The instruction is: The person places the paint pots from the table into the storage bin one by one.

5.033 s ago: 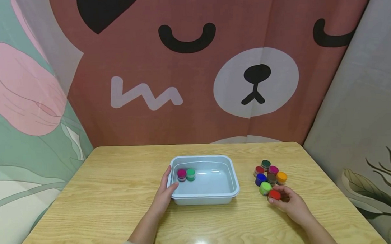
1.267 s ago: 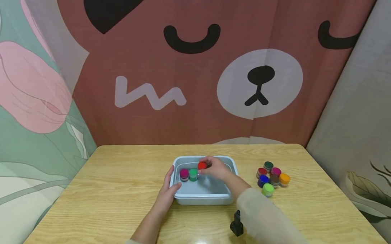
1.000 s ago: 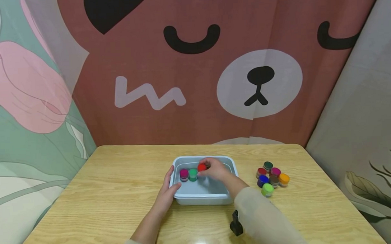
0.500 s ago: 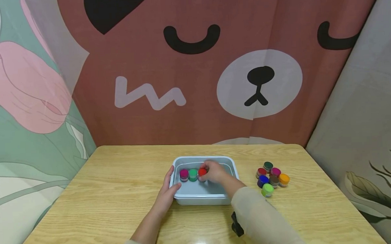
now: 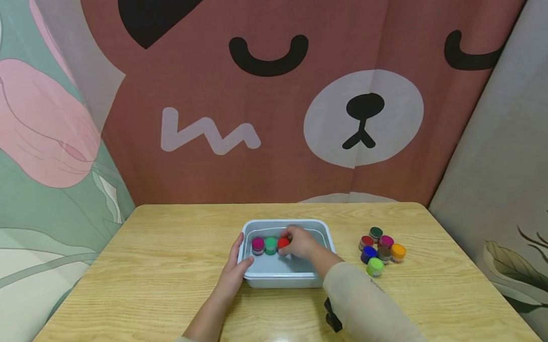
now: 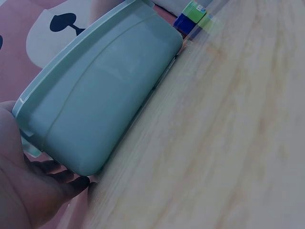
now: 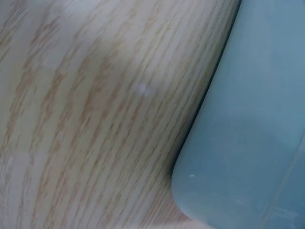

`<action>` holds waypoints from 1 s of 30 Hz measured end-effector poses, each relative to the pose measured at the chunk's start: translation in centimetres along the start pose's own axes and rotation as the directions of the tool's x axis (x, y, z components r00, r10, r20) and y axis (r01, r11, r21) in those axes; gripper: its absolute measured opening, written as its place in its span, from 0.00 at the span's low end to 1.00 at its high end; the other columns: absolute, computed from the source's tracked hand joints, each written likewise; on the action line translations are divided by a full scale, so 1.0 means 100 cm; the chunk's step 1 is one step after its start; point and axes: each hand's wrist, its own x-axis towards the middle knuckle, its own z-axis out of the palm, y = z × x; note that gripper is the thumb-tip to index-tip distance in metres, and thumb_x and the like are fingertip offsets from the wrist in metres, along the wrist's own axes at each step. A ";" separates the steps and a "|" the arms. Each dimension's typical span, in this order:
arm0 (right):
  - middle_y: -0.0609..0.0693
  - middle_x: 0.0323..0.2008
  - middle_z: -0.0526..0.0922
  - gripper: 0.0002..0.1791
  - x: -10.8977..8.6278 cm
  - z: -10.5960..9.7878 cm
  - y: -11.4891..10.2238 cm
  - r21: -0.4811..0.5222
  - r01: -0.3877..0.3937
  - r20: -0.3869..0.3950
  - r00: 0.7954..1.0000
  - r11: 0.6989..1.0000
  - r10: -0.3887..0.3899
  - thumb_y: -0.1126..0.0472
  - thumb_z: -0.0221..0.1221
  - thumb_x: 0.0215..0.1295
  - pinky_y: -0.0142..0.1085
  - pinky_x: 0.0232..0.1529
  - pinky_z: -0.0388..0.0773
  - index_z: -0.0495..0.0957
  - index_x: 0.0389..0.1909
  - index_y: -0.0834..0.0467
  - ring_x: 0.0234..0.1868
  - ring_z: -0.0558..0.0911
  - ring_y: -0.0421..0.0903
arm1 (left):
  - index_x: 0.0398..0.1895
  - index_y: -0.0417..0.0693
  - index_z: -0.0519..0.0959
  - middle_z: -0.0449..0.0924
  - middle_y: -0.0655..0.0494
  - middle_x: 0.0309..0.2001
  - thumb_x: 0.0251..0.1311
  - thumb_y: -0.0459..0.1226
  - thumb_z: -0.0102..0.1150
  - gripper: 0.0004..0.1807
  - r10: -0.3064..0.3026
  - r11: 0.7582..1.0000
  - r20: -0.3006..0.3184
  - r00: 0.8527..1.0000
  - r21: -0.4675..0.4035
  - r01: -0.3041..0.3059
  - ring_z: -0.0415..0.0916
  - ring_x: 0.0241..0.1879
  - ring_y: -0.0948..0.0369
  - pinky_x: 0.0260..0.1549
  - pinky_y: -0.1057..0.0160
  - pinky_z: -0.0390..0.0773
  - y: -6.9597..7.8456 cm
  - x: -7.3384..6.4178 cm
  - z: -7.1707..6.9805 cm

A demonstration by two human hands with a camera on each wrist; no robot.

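Observation:
A light blue plastic bin (image 5: pixel 286 275) stands on the table. My left hand (image 5: pixel 231 273) holds its left side, thumb over the rim; in the left wrist view, the fingers (image 6: pixel 66 183) lie along the bin's outer wall (image 6: pixel 105 90). Inside the bin, my right hand (image 5: pixel 302 244) pinches a small red-lidded jar (image 5: pixel 283 242), partly covered by the fingers. To its left sit a green-lidded jar (image 5: pixel 270 244) and a magenta-lidded jar (image 5: pixel 258 244), making a row. The right wrist view shows just the bin's wall (image 7: pixel 248 124) and the table, not the hand.
Right of the bin, several more small jars cluster on the wooden table (image 5: pixel 168 255), among them a lime green jar (image 5: pixel 375 266), a blue jar (image 5: pixel 368 253) and an orange jar (image 5: pixel 398 251). A curtain with a bear print (image 5: pixel 273 141) hangs behind the table.
My right hand has carried the red-lidded jar from the cluster into the bin, then lowered it beside the green one. Over the last half second it barely moves. My left hand stays on the bin.

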 end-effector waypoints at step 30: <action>0.57 0.58 0.79 0.31 -0.017 -0.033 -0.005 0.048 -0.035 0.048 0.998 0.998 0.033 0.58 0.72 0.54 0.49 0.62 0.76 0.74 0.60 0.55 0.60 0.76 0.54 | 0.78 0.58 0.48 0.41 0.46 0.80 0.68 0.36 0.48 0.37 0.002 1.000 0.016 1.000 -0.022 -0.002 0.35 0.78 0.42 0.73 0.33 0.38 0.000 -0.001 0.000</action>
